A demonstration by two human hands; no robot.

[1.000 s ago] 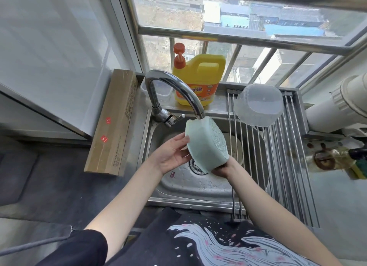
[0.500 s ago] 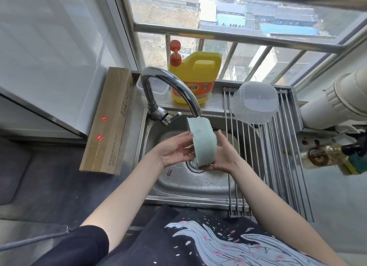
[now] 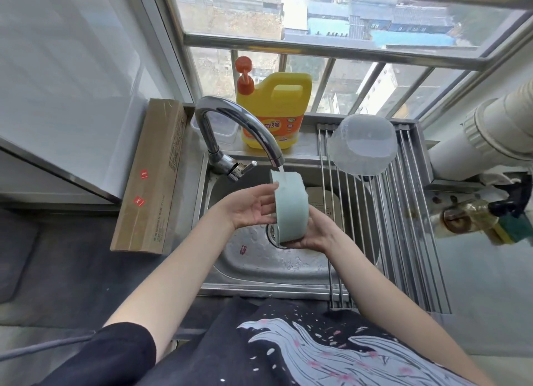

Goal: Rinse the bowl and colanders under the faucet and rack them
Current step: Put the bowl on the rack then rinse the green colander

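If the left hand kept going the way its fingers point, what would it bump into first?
The left hand points right, and its fingertips already touch the green colander under the faucet. So it would likely just press against the colander; the right hand sits beyond.

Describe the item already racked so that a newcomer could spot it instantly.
Find the steel sink; a rod drying rack spans its right side. At the rack's far end lies the clear plastic bowl, upside down, the only thing on the rods.
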